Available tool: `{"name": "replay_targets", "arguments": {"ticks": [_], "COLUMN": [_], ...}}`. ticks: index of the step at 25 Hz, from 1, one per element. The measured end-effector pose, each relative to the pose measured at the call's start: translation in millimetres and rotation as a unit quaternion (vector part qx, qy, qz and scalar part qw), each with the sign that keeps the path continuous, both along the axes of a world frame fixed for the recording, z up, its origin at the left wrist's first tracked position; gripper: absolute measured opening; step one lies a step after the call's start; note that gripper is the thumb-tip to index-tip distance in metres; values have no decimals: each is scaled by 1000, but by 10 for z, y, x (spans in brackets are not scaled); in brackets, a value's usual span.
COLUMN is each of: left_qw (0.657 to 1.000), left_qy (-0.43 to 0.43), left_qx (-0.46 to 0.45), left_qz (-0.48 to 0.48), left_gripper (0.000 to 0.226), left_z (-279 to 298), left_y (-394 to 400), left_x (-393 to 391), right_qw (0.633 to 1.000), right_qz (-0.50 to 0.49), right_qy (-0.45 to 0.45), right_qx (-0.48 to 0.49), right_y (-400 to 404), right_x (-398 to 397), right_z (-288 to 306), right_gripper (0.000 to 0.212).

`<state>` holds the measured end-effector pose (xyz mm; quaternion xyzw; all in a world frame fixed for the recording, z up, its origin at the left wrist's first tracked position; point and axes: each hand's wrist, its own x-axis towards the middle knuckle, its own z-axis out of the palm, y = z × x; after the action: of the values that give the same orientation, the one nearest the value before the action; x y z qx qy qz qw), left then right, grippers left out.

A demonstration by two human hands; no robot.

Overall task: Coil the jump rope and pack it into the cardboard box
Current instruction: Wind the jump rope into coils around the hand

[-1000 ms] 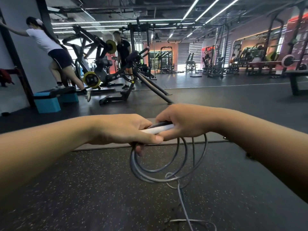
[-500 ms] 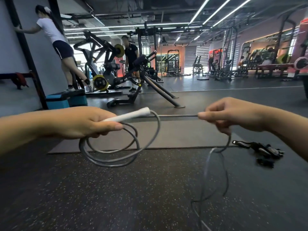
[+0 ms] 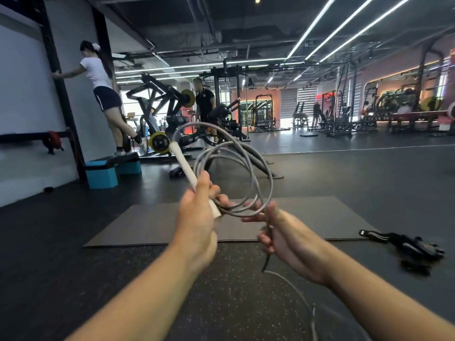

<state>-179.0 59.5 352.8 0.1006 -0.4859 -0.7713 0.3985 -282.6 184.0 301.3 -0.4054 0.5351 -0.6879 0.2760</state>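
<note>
My left hand (image 3: 197, 217) grips the jump rope's white handle (image 3: 182, 163), which points up and to the left, together with several loops of the grey rope (image 3: 248, 166) standing up above my hands. My right hand (image 3: 283, 235) is close beside it on the right, with its fingers closed around the rope where the loops come down. The loose end of the rope (image 3: 295, 291) trails from my right hand to the floor at the bottom of the view. No cardboard box is in view.
A dark exercise mat (image 3: 157, 225) lies on the speckled rubber floor ahead. Black straps and gloves (image 3: 406, 247) lie on the right. Blue step boxes (image 3: 103, 172) and weight machines (image 3: 172, 119) stand at the left and centre. Two people (image 3: 101, 94) are near them.
My hands were spread apart with the rope stretched between them; now they are close together. The handle has tipped upward and the loops have swung up above my hands.
</note>
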Motion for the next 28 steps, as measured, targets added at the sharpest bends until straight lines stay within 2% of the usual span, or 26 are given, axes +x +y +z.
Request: {"name": "replay_targets", "arguments": {"ticks": [2, 4, 6, 9, 10, 12, 14, 18, 19, 20, 21, 23, 24, 25, 26, 28], "left_qw": [999, 993, 990, 996, 998, 995, 985, 986, 984, 981, 975, 931, 892, 839, 767, 568], "left_qy": [-12, -76, -94, -32, -26, -61, -105, -142, -158, -175, -195, -200, -167, -131, -124, -205], "left_qx": [18, -19, -14, 55, 42, -39, -111, -84, -81, -80, -87, -165, -244, -350, -487, -737], "left_qz": [33, 84, 105, 54, 49, 74, 85, -18, -21, -1, 60, 256, 342, 395, 399, 303], "left_gripper": [27, 32, 36, 42, 44, 42, 38, 23, 31, 51, 77, 120, 128, 128, 125, 120], "left_z": [-107, -251, -324, -265, -255, -272, -363, -376, -369, -357, -327, -184, -87, 27, 172, 385], "left_y": [251, 385, 459, 538, 538, 502, 448, 447, 436, 424, 406, 367, 327, 282, 246, 166], "left_x": [-134, -196, -217, -220, -244, -275, -339, -249, -210, -156, -95, 69, 161, 226, 269, 225], "right_qw": [996, 981, 972, 973, 973, 973, 969, 951, 946, 938, 926, 893, 878, 864, 846, 799], "right_qz": [-37, -107, -160, -161, -160, -169, -200, -288, -296, -301, -303, -290, -273, -256, -245, -237], "right_qy": [-58, -131, -141, -134, -135, -120, -90, 66, 115, 168, 224, 331, 373, 411, 448, 521], "right_qx": [-51, -93, -102, -99, -98, -106, -117, -90, -69, -38, 6, 96, 126, 141, 155, 185], "right_y": [-186, -282, -302, -313, -326, -381, -425, -331, -258, -179, -105, 21, 65, 112, 144, 165], "right_x": [238, 353, 372, 396, 404, 396, 315, 93, 33, -26, -92, -208, -257, -282, -307, -323], "right_z": [9, 51, 100, 94, 76, 44, 3, 36, 81, 152, 234, 411, 484, 557, 610, 698], "right_gripper": [72, 38, 21, 20, 24, 31, 35, 35, 31, 26, 23, 22, 22, 21, 20, 18]}}
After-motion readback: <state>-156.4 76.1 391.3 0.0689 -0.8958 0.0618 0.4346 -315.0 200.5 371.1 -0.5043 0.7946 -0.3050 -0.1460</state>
